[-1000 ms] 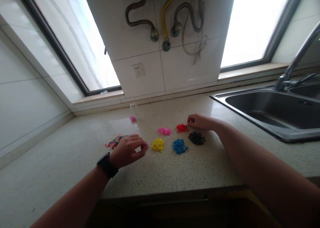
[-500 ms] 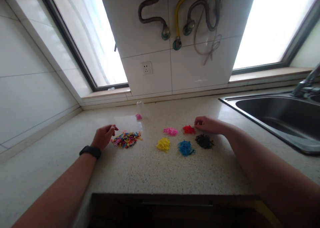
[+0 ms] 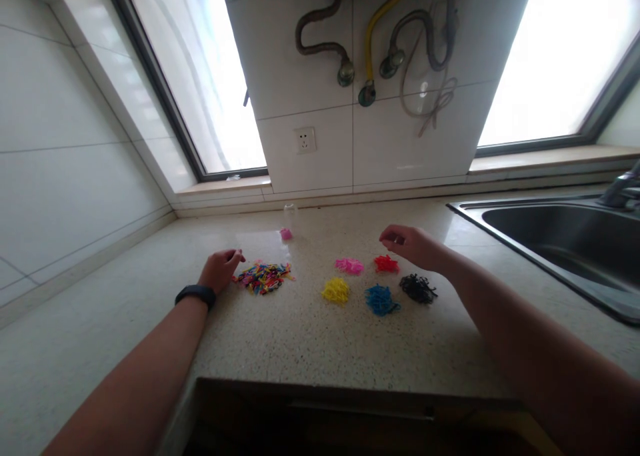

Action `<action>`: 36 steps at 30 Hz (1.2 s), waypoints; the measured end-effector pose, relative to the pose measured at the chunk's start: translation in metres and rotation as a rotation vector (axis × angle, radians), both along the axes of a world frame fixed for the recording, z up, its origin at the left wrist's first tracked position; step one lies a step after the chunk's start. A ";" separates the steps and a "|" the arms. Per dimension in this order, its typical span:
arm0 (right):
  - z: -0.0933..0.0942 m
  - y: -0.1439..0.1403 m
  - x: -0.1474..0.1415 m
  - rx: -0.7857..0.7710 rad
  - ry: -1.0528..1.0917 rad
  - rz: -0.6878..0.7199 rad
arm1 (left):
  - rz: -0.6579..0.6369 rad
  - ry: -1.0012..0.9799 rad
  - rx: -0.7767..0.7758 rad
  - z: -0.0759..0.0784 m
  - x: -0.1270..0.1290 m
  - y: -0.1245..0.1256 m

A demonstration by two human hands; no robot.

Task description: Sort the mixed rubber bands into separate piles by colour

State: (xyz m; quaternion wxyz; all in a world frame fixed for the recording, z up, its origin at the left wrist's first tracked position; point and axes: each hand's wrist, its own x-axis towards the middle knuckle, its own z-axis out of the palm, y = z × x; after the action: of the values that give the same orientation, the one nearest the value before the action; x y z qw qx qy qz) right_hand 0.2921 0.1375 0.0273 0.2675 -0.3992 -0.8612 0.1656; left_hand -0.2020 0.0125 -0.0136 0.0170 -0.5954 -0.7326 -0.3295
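My left hand [image 3: 220,269] rests on the counter at the left edge of a mixed pile of small coloured rubber bands [image 3: 265,277]. Its fingers are curled together, and anything between them is too small to make out. Above and behind the red rubber bands [image 3: 386,263], my right hand [image 3: 404,241] hovers palm down with bent fingers; whether a band is in them is hidden. Nearby lie separate piles of pink bands [image 3: 349,266], yellow bands [image 3: 336,290], blue bands [image 3: 381,300] and black bands [image 3: 418,288].
A clear cup-like container [image 3: 291,215] stands behind the mixed pile, with a pink thing [image 3: 285,234] at its front. At the right is a steel sink [image 3: 540,236] with a tap [image 3: 620,188]. The counter's front edge [image 3: 320,386] runs along the bottom.
My right hand has risen and shifted left from beside the red pile to above and behind it. My left hand stays by the mixed pile. The whole view has shifted slightly.
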 end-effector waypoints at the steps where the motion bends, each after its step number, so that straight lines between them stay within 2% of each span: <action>1: 0.007 -0.007 -0.011 -0.001 0.006 0.022 | -0.005 -0.003 -0.004 0.000 0.000 0.000; 5: 0.035 -0.038 -0.065 0.031 -0.145 0.168 | -0.012 -0.022 -0.004 0.000 0.000 0.001; 8: 0.047 -0.059 -0.109 0.100 -0.265 0.303 | -0.020 -0.036 0.001 -0.001 -0.001 0.001; 10: 0.046 -0.069 -0.137 0.138 -0.345 0.366 | -0.029 -0.040 0.005 -0.002 -0.001 0.002; 14: 0.033 -0.082 -0.184 0.250 -0.550 0.361 | -0.037 -0.061 -0.016 -0.003 -0.002 0.003; 17: 0.020 -0.083 -0.206 0.277 -0.627 0.320 | -0.045 -0.065 -0.024 -0.003 -0.003 0.004; 24: 0.005 -0.070 -0.223 0.229 -0.593 0.246 | -0.058 -0.061 0.018 -0.004 -0.005 0.006; 36: 0.005 -0.065 -0.220 0.132 -0.479 0.275 | -0.064 -0.046 -0.002 -0.005 -0.007 0.007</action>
State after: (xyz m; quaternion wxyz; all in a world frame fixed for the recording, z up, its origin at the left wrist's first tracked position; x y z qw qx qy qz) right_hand 0.0725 0.0724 0.0323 0.0569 -0.2882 -0.9548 0.0447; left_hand -0.2088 0.0198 -0.0184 -0.0108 -0.6107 -0.7137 -0.3428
